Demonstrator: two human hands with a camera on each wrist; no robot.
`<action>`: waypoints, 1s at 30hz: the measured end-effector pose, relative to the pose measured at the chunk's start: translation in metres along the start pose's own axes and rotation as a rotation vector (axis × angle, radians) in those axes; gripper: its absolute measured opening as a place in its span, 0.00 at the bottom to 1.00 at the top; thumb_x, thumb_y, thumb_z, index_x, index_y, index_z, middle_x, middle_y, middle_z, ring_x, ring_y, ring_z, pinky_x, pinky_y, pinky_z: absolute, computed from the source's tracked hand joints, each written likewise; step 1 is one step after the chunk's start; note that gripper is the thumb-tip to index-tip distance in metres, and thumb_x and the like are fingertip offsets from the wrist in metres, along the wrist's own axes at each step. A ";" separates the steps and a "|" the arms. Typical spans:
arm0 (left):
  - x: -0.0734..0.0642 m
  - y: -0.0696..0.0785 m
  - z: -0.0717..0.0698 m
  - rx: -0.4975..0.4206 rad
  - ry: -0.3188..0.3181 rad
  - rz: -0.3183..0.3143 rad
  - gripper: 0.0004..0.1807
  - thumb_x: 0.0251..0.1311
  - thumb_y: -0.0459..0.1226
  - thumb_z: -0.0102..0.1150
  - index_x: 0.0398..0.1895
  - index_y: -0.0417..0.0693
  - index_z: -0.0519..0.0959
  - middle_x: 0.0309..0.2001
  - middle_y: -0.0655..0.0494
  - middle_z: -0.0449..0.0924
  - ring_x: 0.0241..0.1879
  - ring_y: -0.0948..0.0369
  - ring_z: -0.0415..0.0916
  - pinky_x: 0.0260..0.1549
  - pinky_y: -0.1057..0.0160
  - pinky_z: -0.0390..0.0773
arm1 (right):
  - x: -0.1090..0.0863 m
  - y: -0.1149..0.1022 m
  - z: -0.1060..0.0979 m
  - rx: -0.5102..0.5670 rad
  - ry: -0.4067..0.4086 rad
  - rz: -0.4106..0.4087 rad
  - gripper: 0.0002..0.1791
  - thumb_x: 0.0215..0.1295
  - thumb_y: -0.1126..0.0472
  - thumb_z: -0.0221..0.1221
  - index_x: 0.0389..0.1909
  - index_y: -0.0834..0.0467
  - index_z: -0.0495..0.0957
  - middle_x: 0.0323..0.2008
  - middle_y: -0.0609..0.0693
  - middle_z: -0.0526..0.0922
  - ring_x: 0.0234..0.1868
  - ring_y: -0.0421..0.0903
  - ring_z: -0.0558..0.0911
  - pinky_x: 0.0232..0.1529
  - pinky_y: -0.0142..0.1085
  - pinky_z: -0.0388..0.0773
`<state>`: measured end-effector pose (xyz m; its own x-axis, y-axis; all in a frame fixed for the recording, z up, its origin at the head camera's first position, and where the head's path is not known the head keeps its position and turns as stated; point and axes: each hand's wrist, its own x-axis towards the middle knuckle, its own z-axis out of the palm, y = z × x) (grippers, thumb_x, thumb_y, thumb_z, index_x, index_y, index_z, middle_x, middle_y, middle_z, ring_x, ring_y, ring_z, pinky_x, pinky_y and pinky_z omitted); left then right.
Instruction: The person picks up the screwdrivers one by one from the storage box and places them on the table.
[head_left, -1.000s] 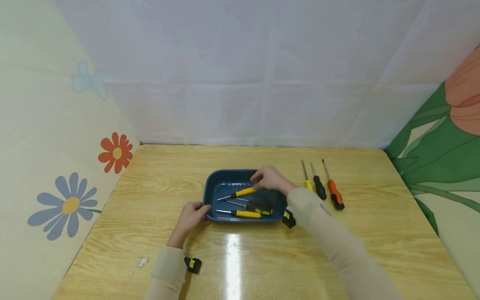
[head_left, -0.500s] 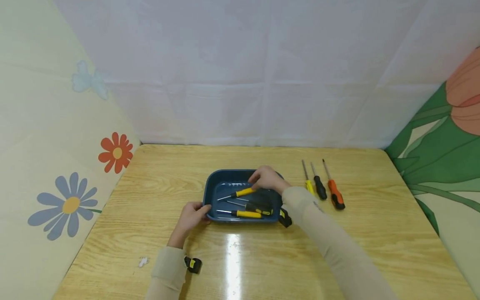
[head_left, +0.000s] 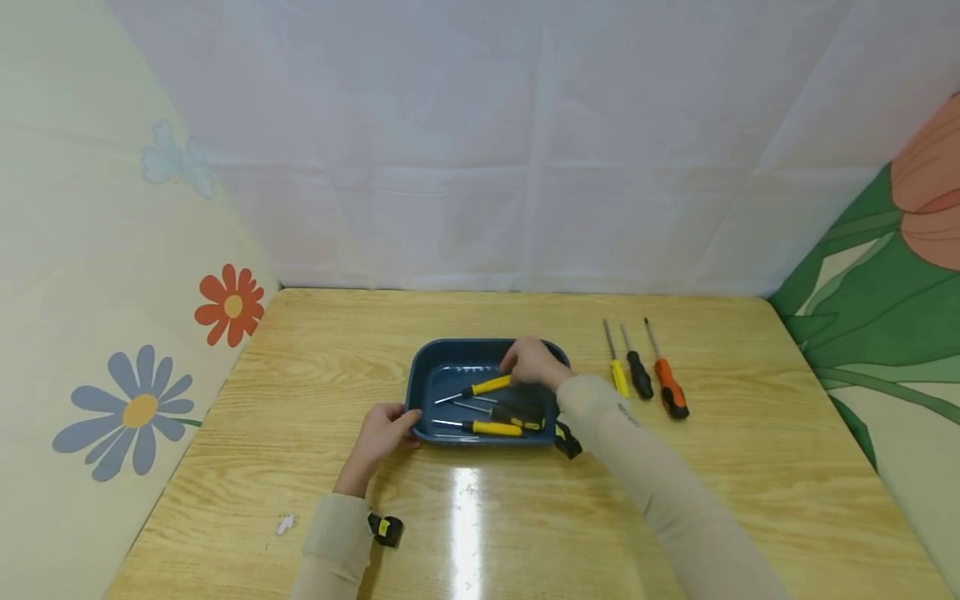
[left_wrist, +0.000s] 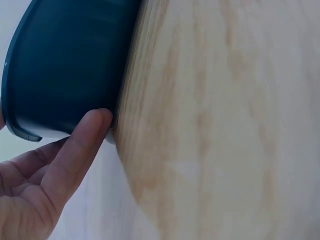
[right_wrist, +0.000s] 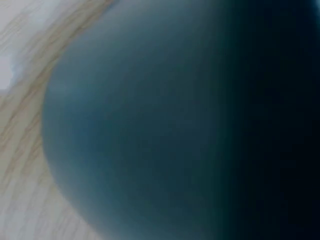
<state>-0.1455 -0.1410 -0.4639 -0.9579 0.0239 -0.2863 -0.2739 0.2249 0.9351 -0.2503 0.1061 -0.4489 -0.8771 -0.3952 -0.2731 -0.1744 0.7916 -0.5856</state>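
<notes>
My left hand (head_left: 384, 437) grips the left end of a dark blue plastic bin (head_left: 415, 375), thumb over the rim and fingers underneath. The left wrist view shows those fingers (left_wrist: 75, 155) against the bin's outer wall. Several screwdrivers lie inside: an upper yellow-handled screwdriver (head_left: 489, 385), a black-and-yellow screwdriver (head_left: 517, 417) and a lower yellow-handled screwdriver (head_left: 495, 428). My right hand (head_left: 534, 363) reaches into the bin's right side, fingers bent down at the upper yellow handle's end. I cannot tell whether they pinch it. The bin's blurred wall (right_wrist: 130, 125) fills most of the right wrist view.
Right of the bin, a yellow screwdriver (head_left: 619, 377), a black screwdriver (head_left: 640, 375) and an orange-and-black screwdriver (head_left: 671, 388) lie side by side on the wooden table (head_left: 720, 492). A small white scrap (head_left: 286, 524) lies at the front left. A white cloth (head_left: 450, 208) hangs behind.
My right hand shifts slightly within the bin, its fingers dipping lower and its forearm moving a little left. The left hand, the bin and the visible screwdrivers stay in place.
</notes>
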 end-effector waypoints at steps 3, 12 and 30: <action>-0.002 0.003 0.000 0.008 0.000 0.002 0.13 0.58 0.29 0.51 0.37 0.21 0.75 0.27 0.38 0.79 0.23 0.55 0.78 0.28 0.52 0.82 | 0.001 0.000 0.004 -0.046 0.018 -0.016 0.13 0.46 0.73 0.65 0.36 0.62 0.83 0.36 0.53 0.82 0.40 0.49 0.79 0.39 0.36 0.79; 0.010 -0.019 -0.002 0.028 0.000 0.006 0.14 0.58 0.32 0.52 0.38 0.23 0.76 0.27 0.43 0.79 0.23 0.56 0.79 0.25 0.58 0.82 | 0.004 0.001 0.009 -0.092 0.023 0.002 0.13 0.45 0.72 0.66 0.36 0.61 0.83 0.35 0.51 0.82 0.40 0.49 0.78 0.40 0.36 0.78; 0.009 -0.017 -0.001 0.040 0.001 0.017 0.14 0.58 0.31 0.52 0.38 0.23 0.76 0.26 0.42 0.79 0.23 0.54 0.79 0.25 0.58 0.82 | 0.000 0.007 0.010 -0.122 0.018 -0.114 0.08 0.53 0.68 0.63 0.35 0.64 0.83 0.36 0.55 0.82 0.38 0.51 0.79 0.37 0.39 0.79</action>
<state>-0.1500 -0.1451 -0.4822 -0.9624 0.0265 -0.2704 -0.2543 0.2629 0.9307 -0.2467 0.1071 -0.4611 -0.8562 -0.4779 -0.1961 -0.3251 0.7935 -0.5144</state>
